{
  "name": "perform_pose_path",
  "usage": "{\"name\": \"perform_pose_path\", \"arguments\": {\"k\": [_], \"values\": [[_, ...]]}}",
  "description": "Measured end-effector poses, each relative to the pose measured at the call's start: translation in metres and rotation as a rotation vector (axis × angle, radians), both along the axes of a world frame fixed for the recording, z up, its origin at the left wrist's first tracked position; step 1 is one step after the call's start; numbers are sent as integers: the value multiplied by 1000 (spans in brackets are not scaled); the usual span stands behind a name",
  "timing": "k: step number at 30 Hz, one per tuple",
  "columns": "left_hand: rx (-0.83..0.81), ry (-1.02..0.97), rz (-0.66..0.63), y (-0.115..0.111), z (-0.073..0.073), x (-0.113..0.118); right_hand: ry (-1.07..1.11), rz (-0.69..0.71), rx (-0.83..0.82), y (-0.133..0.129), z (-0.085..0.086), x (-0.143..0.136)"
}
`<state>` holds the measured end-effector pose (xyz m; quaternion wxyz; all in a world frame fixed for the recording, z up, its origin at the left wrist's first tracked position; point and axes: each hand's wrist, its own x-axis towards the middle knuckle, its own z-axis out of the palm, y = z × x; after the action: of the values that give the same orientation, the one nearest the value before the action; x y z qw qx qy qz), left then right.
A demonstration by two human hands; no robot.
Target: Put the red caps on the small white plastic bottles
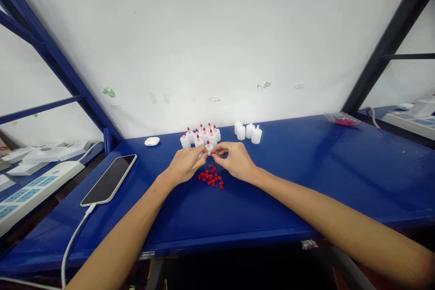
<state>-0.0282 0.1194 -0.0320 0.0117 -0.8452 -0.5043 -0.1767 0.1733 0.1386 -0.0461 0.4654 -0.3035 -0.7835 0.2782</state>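
Observation:
My left hand [188, 164] is closed around a small white dropper bottle [200, 156], mostly hidden by the fingers. Close beside it, my right hand [236, 159] pinches a tiny red cap [212, 153] between thumb and forefinger, at the nozzle end of that bottle. Just behind the hands stands a cluster of upright white bottles with red caps [199, 140]. A loose pile of red caps [212, 176] lies on the blue table in front of the fingers. Several white bottles without caps [256, 135] stand further right, near the wall.
A phone [109, 180] on a white charging cable lies at the left of the blue table [292, 176]. Near the wall is a white earbud case [152, 141]. A clear bag with red pieces [345, 120] sits back right. A power strip [37, 190] is beyond the left edge.

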Motion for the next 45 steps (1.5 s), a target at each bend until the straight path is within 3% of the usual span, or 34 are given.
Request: {"name": "perform_pose_path", "arguments": {"k": [11, 18, 23, 29, 33, 37, 41, 43, 45], "values": [[-13, -178, -71, -11, 6, 4, 108, 212, -85, -2, 1, 4], [12, -289, 77, -5, 3, -1, 175, 353, -186, -9, 8, 0], [86, -363, 97, -6, 6, 4, 49, 206, -72, -7, 5, 3], [116, -543, 90, -6, 3, 8, 60, 50, 219, -12, 2, 7], [-2, -653, 53, -5, -3, 12, -45, 166, 405, -17, 6, 10], [-120, -823, -12, -3, -11, 16, -325, 111, 445, -19, 9, 10], [-257, -1002, -51, 2, -15, 18, -424, 2, 482, -16, 9, 6], [-188, -1024, 22, 5, -15, 16, -450, -90, 448, -12, 9, 5], [-17, -1011, 149, 9, -14, 10, -505, -175, 404, -6, 9, 6]]}}
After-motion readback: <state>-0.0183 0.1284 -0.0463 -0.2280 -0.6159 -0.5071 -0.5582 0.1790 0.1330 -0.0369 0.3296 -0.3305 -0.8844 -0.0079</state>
